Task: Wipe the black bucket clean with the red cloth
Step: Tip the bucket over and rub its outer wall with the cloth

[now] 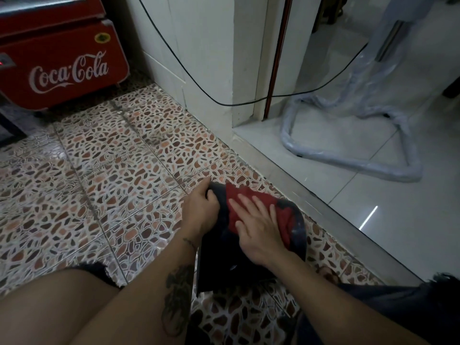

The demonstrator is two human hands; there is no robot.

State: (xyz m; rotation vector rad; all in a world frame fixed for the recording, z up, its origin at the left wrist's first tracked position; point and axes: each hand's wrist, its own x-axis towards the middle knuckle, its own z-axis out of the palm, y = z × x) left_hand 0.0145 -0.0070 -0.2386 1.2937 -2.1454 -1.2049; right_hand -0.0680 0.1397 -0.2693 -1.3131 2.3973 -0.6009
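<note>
The black bucket [224, 265] lies tipped on its side on the patterned floor between my knees, its rim pointing away from me. My left hand [201, 207] grips the far left edge of the rim, fingers curled over it. The red cloth [236, 195] is spread over the bucket's upper side and rim. My right hand [256, 225] presses flat on the cloth with fingers straight and spread. Much of the cloth is hidden under that hand.
A red Coca-Cola cooler [62, 66] stands at the back left. A white wall corner [206, 70] with a hanging black cable [189, 75] rises ahead. A raised step [311, 195] runs along the right, with a plastic-wrapped metal frame [348, 160] on the white tiles beyond.
</note>
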